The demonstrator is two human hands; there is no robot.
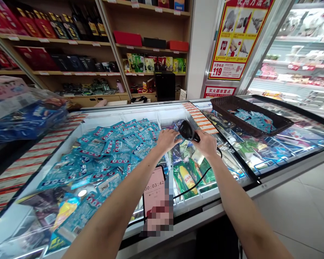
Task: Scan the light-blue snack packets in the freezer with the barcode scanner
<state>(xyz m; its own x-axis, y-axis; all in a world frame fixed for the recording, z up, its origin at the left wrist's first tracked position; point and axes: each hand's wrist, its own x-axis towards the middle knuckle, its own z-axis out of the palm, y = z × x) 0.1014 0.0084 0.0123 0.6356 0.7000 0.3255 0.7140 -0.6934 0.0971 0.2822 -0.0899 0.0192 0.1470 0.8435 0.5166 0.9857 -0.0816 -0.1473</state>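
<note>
My right hand is wrapped around the handle of a black handheld barcode scanner, whose head tilts toward the left. A black cable curves away below it. Just left of the scanner, my left hand hovers over the freezer, thumb and fingers apart, with no object visible in it. Beneath and left of that hand lies a wide heap of blue packets with red-and-white lettering. Under the scanner are green-and-yellow corn packs. A phone showing 00:03:42 stands between my forearms, partly pixelated.
On the freezer's right side rests a brown basket holding more blue packets. Plastic-wrapped goods stand at the left. Behind are shelves of bottles and boxes, a black box-shaped object and a lit display cooler.
</note>
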